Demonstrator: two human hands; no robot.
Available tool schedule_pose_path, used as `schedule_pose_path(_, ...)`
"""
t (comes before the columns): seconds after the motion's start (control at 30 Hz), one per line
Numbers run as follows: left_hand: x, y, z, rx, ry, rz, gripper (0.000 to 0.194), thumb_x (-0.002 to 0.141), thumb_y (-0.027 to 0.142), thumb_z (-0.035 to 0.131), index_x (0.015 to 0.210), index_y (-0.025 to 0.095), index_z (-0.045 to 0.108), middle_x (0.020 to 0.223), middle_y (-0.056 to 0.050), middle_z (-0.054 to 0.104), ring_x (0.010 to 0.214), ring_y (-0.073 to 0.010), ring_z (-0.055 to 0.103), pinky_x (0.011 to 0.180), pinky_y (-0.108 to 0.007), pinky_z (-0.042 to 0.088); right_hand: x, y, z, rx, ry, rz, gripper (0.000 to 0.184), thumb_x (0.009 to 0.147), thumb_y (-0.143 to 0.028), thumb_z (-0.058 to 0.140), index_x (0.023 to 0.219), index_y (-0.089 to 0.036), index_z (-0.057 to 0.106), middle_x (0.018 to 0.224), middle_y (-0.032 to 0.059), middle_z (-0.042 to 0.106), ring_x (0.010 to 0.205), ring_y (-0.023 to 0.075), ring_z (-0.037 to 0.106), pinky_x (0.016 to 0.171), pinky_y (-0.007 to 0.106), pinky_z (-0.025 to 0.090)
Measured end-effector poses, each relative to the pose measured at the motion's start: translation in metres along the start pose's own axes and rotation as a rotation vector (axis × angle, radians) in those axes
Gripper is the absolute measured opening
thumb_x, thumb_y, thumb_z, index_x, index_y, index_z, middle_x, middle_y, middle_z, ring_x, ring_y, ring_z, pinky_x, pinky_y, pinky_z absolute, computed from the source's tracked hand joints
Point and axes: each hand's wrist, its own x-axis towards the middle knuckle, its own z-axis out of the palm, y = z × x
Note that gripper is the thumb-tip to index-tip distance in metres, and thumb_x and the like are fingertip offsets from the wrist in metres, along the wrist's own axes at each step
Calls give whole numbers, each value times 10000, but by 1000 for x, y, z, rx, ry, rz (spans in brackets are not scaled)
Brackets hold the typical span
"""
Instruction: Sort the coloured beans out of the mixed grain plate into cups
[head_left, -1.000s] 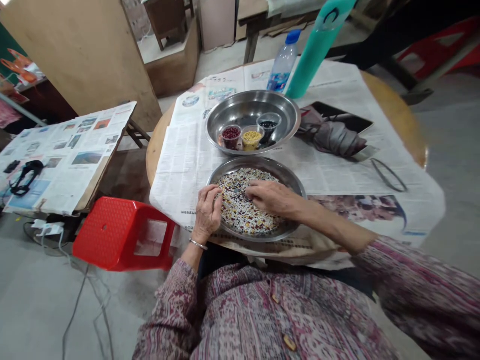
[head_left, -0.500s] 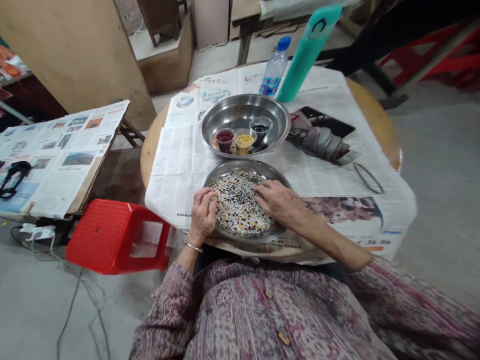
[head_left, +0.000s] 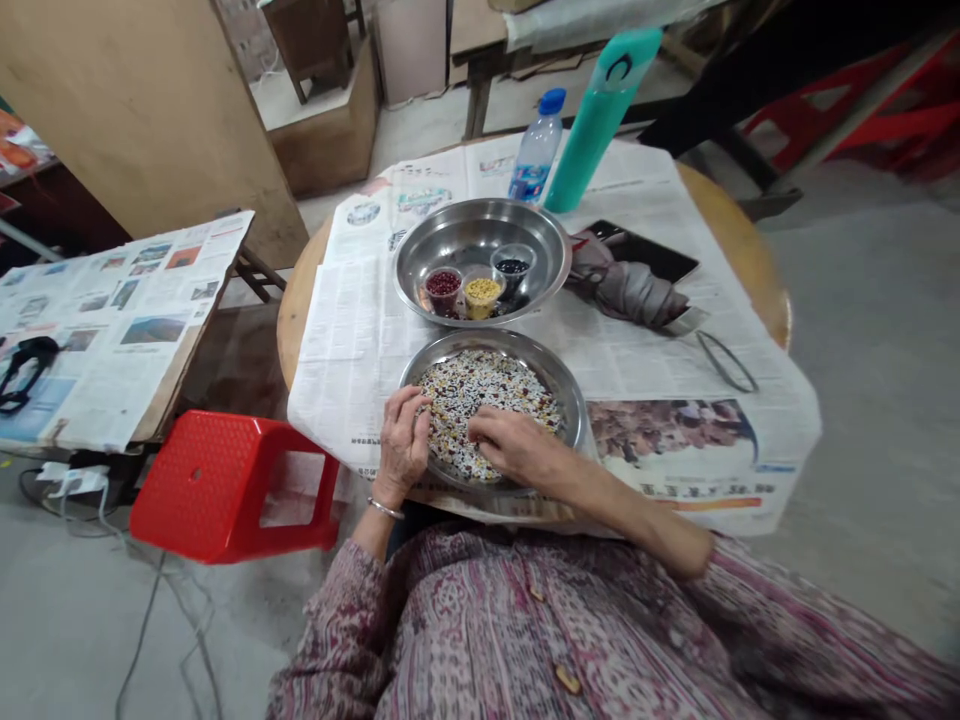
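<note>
A shallow round steel tray (head_left: pixel 576 405) lies in front of me, covered with a mix of white, black, yellow and dark red grains and beans (head_left: pixel 487 385). My left hand (head_left: pixel 403 445), with a bangle at its wrist, grips the tray's left rim with bent fingers. Over the lower middle of the mix, my right hand (head_left: pixel 521 450) has its fingertips closed together among the grains; whatever they pinch is hidden. Behind the tray, a deeper steel basin (head_left: pixel 442 240) holds clear cups of red beans (head_left: pixel 443 285), yellow beans (head_left: pixel 481 292) and black beans (head_left: pixel 513 267).
Newspaper (head_left: pixel 345 350) covers the round table. A water bottle (head_left: pixel 534 150) and a tall green bottle (head_left: pixel 600 125) stand behind the basin. To the right lie a folded umbrella (head_left: pixel 634 290) and a dark flat device (head_left: pixel 660 255). A red stool (head_left: pixel 202 480) stands left.
My right hand has moved left and toward me over the tray, and its fingers have drawn together. My left hand keeps its place at the rim. The view has shifted slightly.
</note>
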Motion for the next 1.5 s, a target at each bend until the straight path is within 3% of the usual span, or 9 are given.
schedule_pose_path(0.17,1,2,-1,20,11,35,251,1069,247,417,1191,171,623,1278,-126,617,1265,-214,563,1128,-426,471,-20,4,5,-111,-43,-195,193,895,-56,569,935,-199,691,958,67,679,896,199,604,755,306,469)
schedule_pose_path(0.37,8,18,-12,287,-44,124,184,1009,223,562,1185,195,609,1262,-118,643,1245,-254,580,1127,-482,450,-11,30,-6,-300,335,-69,314,868,-20,547,1074,-178,725,1180,128,699,1073,278,595,856,390,535)
schedule_pose_path(0.47,15,31,-16,382,-192,123,258,971,209,626,1226,196,584,1303,-130,619,1237,-272,575,1085,-463,486,-17,41,-9,-290,482,-8,337,887,-37,523,1108,-194,723,1179,107,711,1037,266,605,876,403,544)
schedule_pose_path(0.63,26,52,-11,533,-530,-22,740,791,301,860,1394,182,447,1448,-186,487,1281,-348,530,1028,-503,526,-33,43,0,-277,608,32,249,911,-100,542,1044,-183,735,1045,108,745,1002,277,619,896,443,523)
schedule_pose_path(0.83,30,66,1,359,-820,-135,218,935,139,652,1122,187,551,1126,-68,596,1057,-220,617,964,-384,552,-39,32,18,-98,791,8,240,934,-104,530,1016,-229,718,970,52,760,953,230,670,1073,501,459)
schedule_pose_path(1.07,53,70,34,160,-741,32,204,1011,97,468,1164,198,557,1154,-61,605,1072,-176,611,1001,-333,542,-44,33,31,-4,986,56,199,888,-117,610,966,-261,722,886,9,766,872,207,695,1106,529,425)
schedule_pose_path(1.27,79,47,28,545,-528,34,393,949,285,679,1292,177,520,1393,-143,535,1256,-303,521,1029,-466,527,-46,35,33,211,975,97,229,907,-140,568,1010,-251,740,917,47,759,905,226,682,884,425,548)
schedule_pose_path(1.37,72,37,18,643,-529,-52,348,953,269,667,1250,150,530,1283,-163,579,1168,-303,572,956,-458,548,-45,35,34,251,976,111,261,941,-150,525,1064,-254,730,976,62,758,951,236,673,893,442,549)
schedule_pose_path(1.5,53,45,16,410,-618,-97,174,967,80,527,1084,203,566,1043,-59,614,1001,-210,627,944,-374,546,-46,34,35,278,959,156,281,966,-184,496,1112,-264,722,1018,64,759,974,247,678,902,462,548)
